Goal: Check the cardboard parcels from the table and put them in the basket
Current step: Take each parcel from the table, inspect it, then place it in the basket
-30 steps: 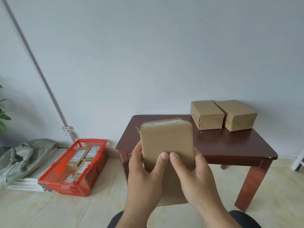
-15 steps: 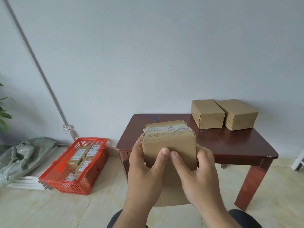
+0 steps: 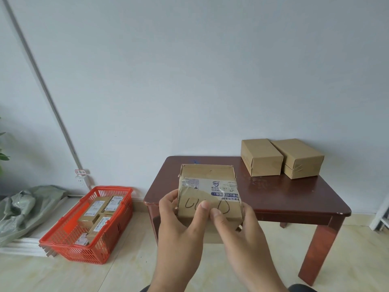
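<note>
I hold a small cardboard parcel (image 3: 208, 186) in front of me, above the near left part of the dark wooden table (image 3: 284, 199). Its taped face with blue print and black handwriting is turned up toward me. My left hand (image 3: 179, 230) grips its left side, thumb on the written face. My right hand (image 3: 242, 239) grips its right side, thumb beside the other thumb. Two more plain cardboard parcels (image 3: 261, 157) (image 3: 299, 157) stand side by side at the table's far right. The red plastic basket (image 3: 69, 247) sits on the floor to the left with several labelled parcels inside.
A green-grey plastic bag (image 3: 23, 207) lies on the floor by the wall, left of the basket. A grey conduit (image 3: 48, 95) runs slantwise down the wall to a socket. Plant leaves show at the far left edge. A white frame stands at the far right edge.
The parcel has tipped toward me, from a plain face to the taped, written face. Both hands slid with it and stayed on its sides.
</note>
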A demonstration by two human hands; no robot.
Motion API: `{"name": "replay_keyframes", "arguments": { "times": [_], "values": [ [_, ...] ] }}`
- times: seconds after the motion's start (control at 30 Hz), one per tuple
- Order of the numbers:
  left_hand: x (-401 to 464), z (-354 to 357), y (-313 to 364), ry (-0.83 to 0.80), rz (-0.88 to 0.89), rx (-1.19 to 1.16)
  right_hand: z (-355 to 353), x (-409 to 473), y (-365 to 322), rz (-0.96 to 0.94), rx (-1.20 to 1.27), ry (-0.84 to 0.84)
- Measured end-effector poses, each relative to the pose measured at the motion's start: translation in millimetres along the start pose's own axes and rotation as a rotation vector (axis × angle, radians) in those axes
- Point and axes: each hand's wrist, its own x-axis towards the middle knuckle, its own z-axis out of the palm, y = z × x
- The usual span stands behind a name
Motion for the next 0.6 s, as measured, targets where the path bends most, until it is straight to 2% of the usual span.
{"name": "replay_keyframes", "arguments": {
  "times": [0.2,0.37,0.6],
  "values": [
    [-5.2,2.1,-18.5,-0.016,0.096,0.144,-5.5,13.4,-7.5,-0.025,-0.016,-0.013],
    [6.5,-1.6,-19.7,-0.045,0.047,0.098,-4.8,10.2,-1.1,-0.079,-0.113,-0.014],
    [8.3,-3.2,-20.8,0.005,0.084,0.165,-4.2,7.5,6.5,-0.106,-0.160,0.037]
  ]
}}
